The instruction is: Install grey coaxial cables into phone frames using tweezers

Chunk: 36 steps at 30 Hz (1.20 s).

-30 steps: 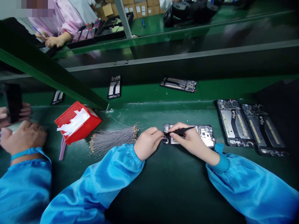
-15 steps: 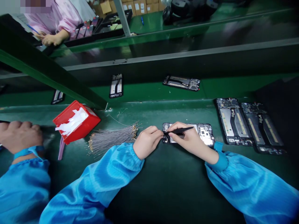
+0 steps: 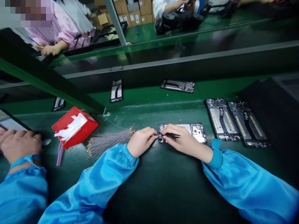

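An opened phone [image 3: 198, 132] with bare circuit boards lies sideways on the bench in front of me. My left hand [image 3: 142, 141] is at its left end, thumb and fingers pinched together at the edge; whatever is between the fingertips is too small to make out. Black tweezers [image 3: 173, 136] sit in my right hand [image 3: 181, 140], which is over the phone and covers part of it. The tips point at the phone's left end, partly hidden by the fingers. Beside my left wrist lies a bundle of thin grey cables [image 3: 109, 140] with gold-coloured ends.
A red box [image 3: 80, 132] with white scraps stands left, a pink strip [image 3: 60, 154] beside it. Two opened phones [image 3: 221, 119] [image 3: 249, 124] lie at right; several more rest beyond the bench edge. A co-worker's hand [image 3: 21, 144] is at far left. A green post [image 3: 58, 81] slants across.
The view has shifted slightly, so most things appear a little further left. My right hand has turned the tweezers, whose back end now shows less. More of a phone shows by the co-worker's hand.
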Each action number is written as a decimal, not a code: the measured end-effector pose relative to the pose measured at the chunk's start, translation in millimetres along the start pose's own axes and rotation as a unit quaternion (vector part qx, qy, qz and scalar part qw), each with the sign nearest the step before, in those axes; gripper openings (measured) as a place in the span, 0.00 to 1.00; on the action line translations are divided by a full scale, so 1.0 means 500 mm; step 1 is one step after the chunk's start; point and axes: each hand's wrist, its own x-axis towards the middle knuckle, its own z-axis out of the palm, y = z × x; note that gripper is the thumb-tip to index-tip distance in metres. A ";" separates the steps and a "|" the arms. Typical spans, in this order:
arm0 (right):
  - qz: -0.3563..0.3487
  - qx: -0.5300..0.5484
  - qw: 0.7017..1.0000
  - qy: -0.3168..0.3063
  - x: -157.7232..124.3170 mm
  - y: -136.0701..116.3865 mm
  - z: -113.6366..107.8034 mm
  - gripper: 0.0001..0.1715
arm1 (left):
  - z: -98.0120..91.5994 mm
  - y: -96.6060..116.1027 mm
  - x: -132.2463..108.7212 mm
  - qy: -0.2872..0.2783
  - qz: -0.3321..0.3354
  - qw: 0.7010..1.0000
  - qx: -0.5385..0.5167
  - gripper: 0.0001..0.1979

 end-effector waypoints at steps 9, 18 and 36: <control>0.137 -0.212 0.948 0.193 -0.140 0.062 -0.121 0.04 | -0.020 0.018 -0.023 -0.104 0.139 0.985 0.001 0.14; 0.148 -0.047 0.979 0.134 -0.139 0.030 -0.083 0.04 | 0.017 0.067 -0.001 -0.045 0.240 0.943 0.228 0.09; 0.142 0.071 0.981 0.113 -0.160 0.023 -0.067 0.04 | 0.060 0.113 0.029 -0.015 0.192 0.956 0.222 0.06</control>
